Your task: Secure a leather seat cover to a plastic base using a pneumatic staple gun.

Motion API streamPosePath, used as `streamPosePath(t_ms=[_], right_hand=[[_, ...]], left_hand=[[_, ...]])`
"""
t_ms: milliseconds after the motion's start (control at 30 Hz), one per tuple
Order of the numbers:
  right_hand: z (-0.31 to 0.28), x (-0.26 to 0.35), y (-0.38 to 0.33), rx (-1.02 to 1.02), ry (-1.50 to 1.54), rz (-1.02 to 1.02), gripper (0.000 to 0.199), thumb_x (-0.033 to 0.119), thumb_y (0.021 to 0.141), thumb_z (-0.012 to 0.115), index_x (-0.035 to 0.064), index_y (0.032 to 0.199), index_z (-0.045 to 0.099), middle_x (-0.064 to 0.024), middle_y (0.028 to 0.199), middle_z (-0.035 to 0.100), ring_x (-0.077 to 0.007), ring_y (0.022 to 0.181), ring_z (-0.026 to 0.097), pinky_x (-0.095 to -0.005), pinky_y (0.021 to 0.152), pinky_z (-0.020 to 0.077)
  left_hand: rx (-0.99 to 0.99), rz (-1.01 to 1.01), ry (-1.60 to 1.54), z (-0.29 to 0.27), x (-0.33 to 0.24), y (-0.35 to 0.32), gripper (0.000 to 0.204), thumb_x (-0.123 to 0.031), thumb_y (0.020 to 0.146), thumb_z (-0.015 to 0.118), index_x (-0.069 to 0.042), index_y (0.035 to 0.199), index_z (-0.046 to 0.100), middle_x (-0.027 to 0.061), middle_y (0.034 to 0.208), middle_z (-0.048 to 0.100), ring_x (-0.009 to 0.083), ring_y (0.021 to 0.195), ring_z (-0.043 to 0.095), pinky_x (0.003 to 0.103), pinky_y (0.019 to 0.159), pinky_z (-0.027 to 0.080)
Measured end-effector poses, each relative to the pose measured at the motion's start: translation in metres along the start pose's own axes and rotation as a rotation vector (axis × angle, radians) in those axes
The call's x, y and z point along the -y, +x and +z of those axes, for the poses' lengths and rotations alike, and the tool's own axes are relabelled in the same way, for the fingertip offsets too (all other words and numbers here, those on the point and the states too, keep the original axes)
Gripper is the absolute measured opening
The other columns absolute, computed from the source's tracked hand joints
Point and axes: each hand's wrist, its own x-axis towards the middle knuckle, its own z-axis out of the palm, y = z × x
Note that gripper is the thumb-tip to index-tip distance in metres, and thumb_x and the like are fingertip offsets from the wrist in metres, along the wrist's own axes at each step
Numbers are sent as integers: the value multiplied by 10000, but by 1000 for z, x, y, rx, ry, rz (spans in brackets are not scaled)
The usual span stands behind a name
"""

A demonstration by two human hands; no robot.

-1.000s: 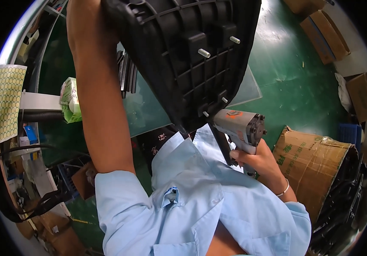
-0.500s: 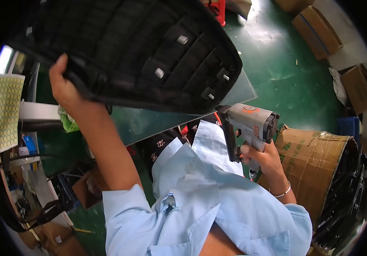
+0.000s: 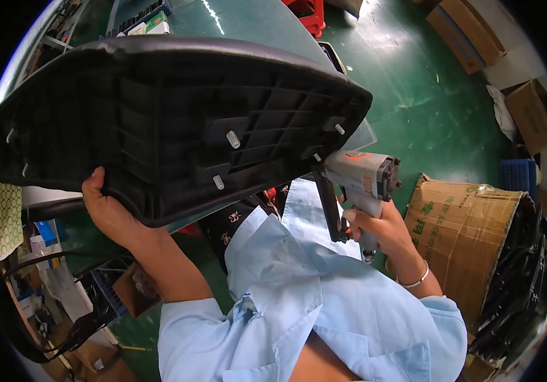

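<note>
A black padded seat (image 3: 184, 137) is tilted up so its ribbed plastic underside faces me, with several short metal studs on it. My left hand (image 3: 111, 207) is closed on its near left edge, thumb over the rim; the other fingers are hidden behind it. In my right hand (image 3: 378, 229) is a grey pneumatic staple gun (image 3: 359, 178), gripped by its handle. The gun's nose is close to the seat's near edge by the right end; I cannot tell whether they touch.
A glass-topped table (image 3: 248, 22) lies under and behind the seat. At the right stands a large cardboard box (image 3: 458, 229) with black parts inside, near a blue crate (image 3: 518, 177). A red stool (image 3: 308, 16) is at the back. Shelving (image 3: 50, 274) and a hanging black cable fill the left.
The seat has swung downward and toward me, showing its upper padded edge and more of its left end. My left hand has lowered with it. The staple gun has shifted slightly left.
</note>
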Motion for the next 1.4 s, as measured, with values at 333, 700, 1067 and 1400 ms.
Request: streamPosePath(t_ms=[333,700,1067,1400], right_hand=[[6,-8,-1,94,284,-21,237,111,811,614,-27,996,561,-30,578,532,-100,497,523,-247,479,434],[11,-2,-6,80,290,-69,272,96,815,598,-34,1051,565,-30,582,528,-111,497,529,-253,504,438],[7,4,-15,100,211,-97,274,70,783,624,-34,1025,549,-49,627,551,-125,524,544,-267,510,447],[15,12,-23,95,110,-71,368,121,779,602,-56,1095,544,-50,644,546,-115,572,534,-257,565,457]], left_hand=[[10,93,-12,-6,17,-23,292,-166,756,534,0,992,582,78,1001,580,218,924,586,329,816,485],[82,148,-150,-5,47,-41,294,-189,770,524,-1,987,586,70,1021,567,203,938,567,310,853,463],[-140,379,125,-15,88,-52,318,-172,733,549,-13,1007,583,60,1033,570,204,963,558,311,878,453],[-94,428,164,-6,125,-66,291,-176,819,497,9,1035,562,99,1080,555,206,990,560,331,913,462]])
